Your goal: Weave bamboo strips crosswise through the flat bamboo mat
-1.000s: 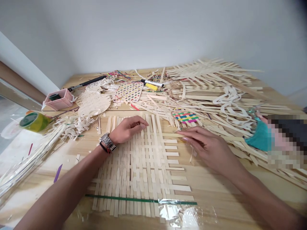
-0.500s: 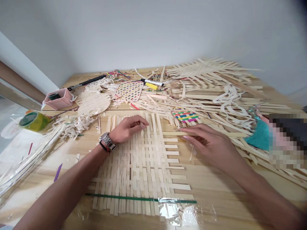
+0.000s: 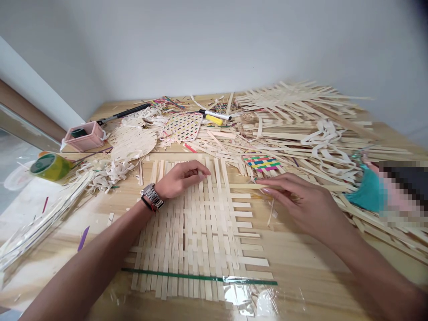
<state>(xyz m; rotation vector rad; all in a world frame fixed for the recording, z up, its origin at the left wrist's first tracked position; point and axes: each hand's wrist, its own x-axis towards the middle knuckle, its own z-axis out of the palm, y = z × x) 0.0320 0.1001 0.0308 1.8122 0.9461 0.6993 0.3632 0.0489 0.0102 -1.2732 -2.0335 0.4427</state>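
Note:
A woven mat of pale flat strips (image 3: 197, 223) lies on the wooden table, its strip ends sticking out on the right. A green strip (image 3: 180, 276) crosses its near end, with clear shiny tape at the right. My left hand (image 3: 180, 178), with a watch on the wrist, rests on the mat's far part, thumb and fingertips together around the end of an upright strip. My right hand (image 3: 294, 194) pinches a long pale strip (image 3: 245, 186) that runs sideways into the mat's far right side.
Loose strips (image 3: 284, 133) cover the table's back and right. Behind the mat lie a colourful woven piece (image 3: 262, 161), a patterned one (image 3: 183, 126) and pens (image 3: 214, 117). At the left are a pink basket (image 3: 85, 139), yellow tape roll (image 3: 50, 166) and strip bundle (image 3: 47, 218).
The whole view has shifted slightly, so everything sits a little further right. Both hands keep nearly the same pose over the mat.

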